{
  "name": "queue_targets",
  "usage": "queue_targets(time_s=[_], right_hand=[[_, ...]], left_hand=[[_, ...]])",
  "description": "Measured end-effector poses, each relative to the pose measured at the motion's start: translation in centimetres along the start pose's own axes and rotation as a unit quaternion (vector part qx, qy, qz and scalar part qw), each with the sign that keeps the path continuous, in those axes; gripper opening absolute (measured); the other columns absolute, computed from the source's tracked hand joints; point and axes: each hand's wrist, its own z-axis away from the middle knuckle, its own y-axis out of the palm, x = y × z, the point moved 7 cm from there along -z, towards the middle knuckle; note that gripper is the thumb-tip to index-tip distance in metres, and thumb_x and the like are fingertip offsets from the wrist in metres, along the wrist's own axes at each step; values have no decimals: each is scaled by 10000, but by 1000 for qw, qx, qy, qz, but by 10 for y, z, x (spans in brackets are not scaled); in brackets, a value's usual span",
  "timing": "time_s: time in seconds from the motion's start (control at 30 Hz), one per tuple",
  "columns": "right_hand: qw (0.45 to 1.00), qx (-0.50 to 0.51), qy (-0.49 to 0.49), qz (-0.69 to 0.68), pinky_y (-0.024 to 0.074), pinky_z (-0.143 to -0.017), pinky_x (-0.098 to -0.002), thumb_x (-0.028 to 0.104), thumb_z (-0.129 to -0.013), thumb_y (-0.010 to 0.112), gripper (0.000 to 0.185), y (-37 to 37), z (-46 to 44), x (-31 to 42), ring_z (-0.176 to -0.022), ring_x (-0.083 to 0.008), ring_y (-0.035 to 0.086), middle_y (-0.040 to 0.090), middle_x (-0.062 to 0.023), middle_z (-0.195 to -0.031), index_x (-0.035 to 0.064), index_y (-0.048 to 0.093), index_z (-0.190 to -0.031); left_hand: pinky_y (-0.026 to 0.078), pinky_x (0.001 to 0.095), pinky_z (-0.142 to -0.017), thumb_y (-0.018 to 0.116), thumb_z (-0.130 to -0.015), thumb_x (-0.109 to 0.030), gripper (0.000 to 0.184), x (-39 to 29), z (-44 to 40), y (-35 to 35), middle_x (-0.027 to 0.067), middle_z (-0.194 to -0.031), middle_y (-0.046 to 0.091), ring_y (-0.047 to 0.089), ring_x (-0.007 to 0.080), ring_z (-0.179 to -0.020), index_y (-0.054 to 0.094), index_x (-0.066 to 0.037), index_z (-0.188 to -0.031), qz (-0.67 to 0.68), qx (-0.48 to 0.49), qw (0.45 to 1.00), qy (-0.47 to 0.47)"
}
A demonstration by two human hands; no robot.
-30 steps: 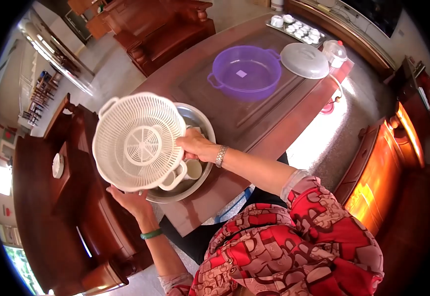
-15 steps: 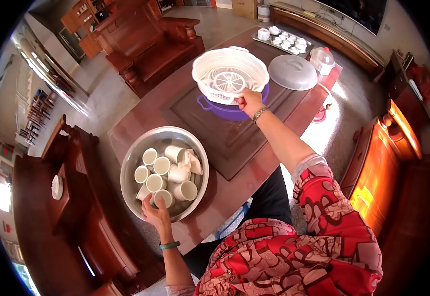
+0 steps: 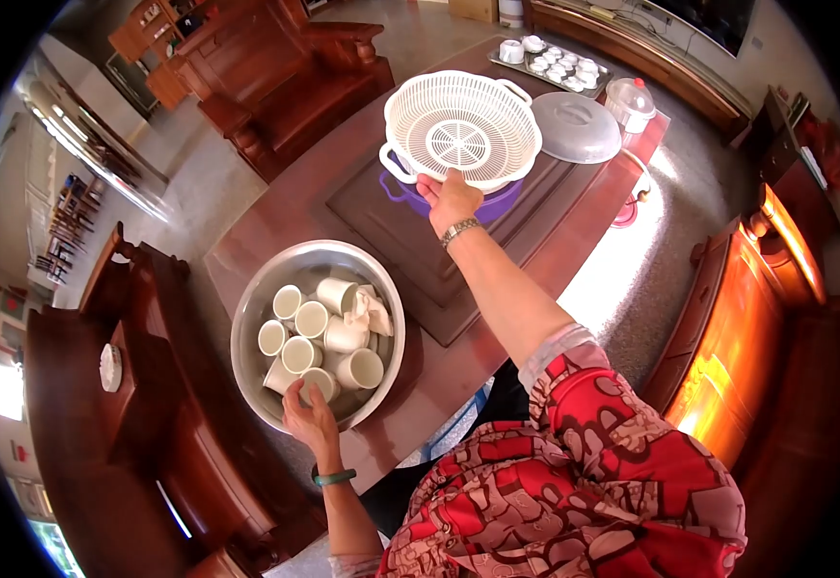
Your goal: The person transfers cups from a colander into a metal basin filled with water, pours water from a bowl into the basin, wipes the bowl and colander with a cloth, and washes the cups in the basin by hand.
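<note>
A white plastic colander (image 3: 463,135) is tilted toward me, its near rim pinched by my right hand (image 3: 451,200). Under it, partly covered, is a purple basin (image 3: 497,204) with a loop handle. Closer to me on the left stands a large metal basin (image 3: 249,289) holding several white cups (image 3: 300,354) and a crumpled pale cloth (image 3: 370,314). My left hand (image 3: 310,416) is at that basin's near rim, fingers apart, beside the nearest cup (image 3: 319,385). Whether its fingertips touch the cup, I cannot tell.
Right of the colander lies a grey round lid (image 3: 576,127). A lidded plastic container (image 3: 630,104) and a tray of small white cups (image 3: 560,69) stand at the table's far end. Wooden chairs (image 3: 280,82) surround the table (image 3: 343,207).
My right hand has shifted left with the colander, which has turned and tipped more toward me, so its handles now point differently. My left hand has hardly moved.
</note>
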Motion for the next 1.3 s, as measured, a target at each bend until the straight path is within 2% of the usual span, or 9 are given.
queue_targets(time_s=[0.2,0.3,0.4,0.47,0.5,0.63,0.77,0.93,1.3], right_hand=[[998,-30,31,-43,567,-649,-376,46,-888,463,212,15,6,-20,-769,-304,658,574,-227,-985,-93,439,-1047],[998,-27,32,-35,532,-525,-311,86,-900,510,247,15,2,-29,-618,-248,629,592,-202,-897,-76,435,-1070],[999,-29,22,11,545,-547,-336,168,-916,526,313,10,3,-26,-644,-256,618,584,-203,-891,-81,446,-1086],[994,8,85,61,557,-575,-384,269,-929,521,412,12,12,-30,-674,-273,611,575,-196,-874,-76,428,-1134],[992,33,90,81,542,-566,-411,391,-939,473,477,10,1,-40,-665,-274,603,565,-187,-862,-27,424,-1165],[981,16,173,86,476,-521,-343,538,-927,389,530,-13,-18,-45,-609,-225,574,560,-145,-765,56,444,-1142],[982,-15,142,120,416,-485,-303,526,-937,365,549,-43,-39,-32,-570,-178,524,532,-118,-719,1,502,-1019],[939,51,211,268,395,-462,-283,447,-966,328,492,-57,-52,-32,-496,-133,471,575,-138,-716,-21,477,-978],[961,63,176,203,324,-433,-269,460,-987,265,562,-42,-43,-42,-449,-114,394,541,-83,-618,0,511,-780]], left_hand=[[445,370,-829,600,-822,-183,238,-4,1,-4,136,-975,617,582,298,-917,613,-17,-993,33,-1,999,-12],[446,374,-811,599,-824,-179,232,-5,2,-5,132,-957,616,584,297,-894,612,-20,-993,21,-11,1000,1],[439,430,-734,600,-810,-139,180,-12,2,-9,146,-904,615,577,357,-832,598,-25,-949,34,-42,998,40],[435,429,-744,600,-810,-139,180,-14,2,-11,145,-911,614,575,355,-842,597,-29,-952,40,-38,998,32],[432,428,-753,601,-809,-139,181,-15,2,-12,144,-919,613,573,352,-853,596,-33,-956,43,-36,998,30],[424,429,-771,602,-810,-136,184,-12,3,-13,140,-940,611,568,349,-880,594,-37,-966,28,-30,999,6],[413,418,-814,599,-817,-130,186,-14,2,-14,133,-951,610,565,336,-899,592,-38,-979,28,-18,999,8],[403,406,-851,594,-822,-119,180,-18,1,-14,133,-947,611,563,322,-908,592,-38,-983,24,-16,1000,4],[385,406,-880,593,-824,-113,189,-20,1,-16,133,-958,611,558,329,-928,578,-39,-997,35,-14,999,2]])
